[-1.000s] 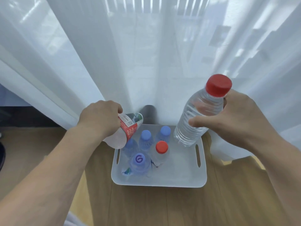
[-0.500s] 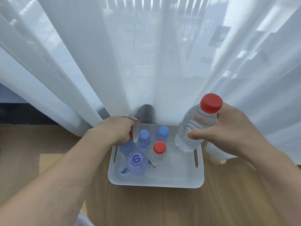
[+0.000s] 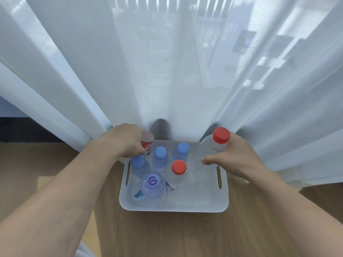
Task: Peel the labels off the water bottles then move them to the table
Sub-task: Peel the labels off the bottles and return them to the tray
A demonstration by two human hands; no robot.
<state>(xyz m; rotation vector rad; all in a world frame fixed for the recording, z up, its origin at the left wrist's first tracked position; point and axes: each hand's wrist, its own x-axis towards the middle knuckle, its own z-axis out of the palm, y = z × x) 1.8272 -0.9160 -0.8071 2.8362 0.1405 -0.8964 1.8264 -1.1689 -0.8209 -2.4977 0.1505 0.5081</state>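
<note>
- One sheer white curtain (image 3: 167, 62) fills the upper two thirds of the frame and hangs down to the floor.
- Wooden floor (image 3: 185, 234) runs across the bottom of the frame.
- White tray (image 3: 174, 207) with slot handles sits on the floor at lower centre, its far edge against the curtain.
- Right hand (image 3: 239, 160) wraps thumb and fingers round a clear, label-free bottle (image 3: 206, 153) with a red cap, tilted over the tray's upper right corner; whether its base touches the tray I cannot tell.
- Left hand (image 3: 124, 141) curls round a red-labelled bottle (image 3: 147, 141) at the tray's upper left corner.
- Five smaller bottles stand upright in the tray's left half: three blue-capped bottles (image 3: 160, 152), a red-capped bottle (image 3: 178, 167) and, nearest the camera, a purple-capped bottle (image 3: 153, 181).
</note>
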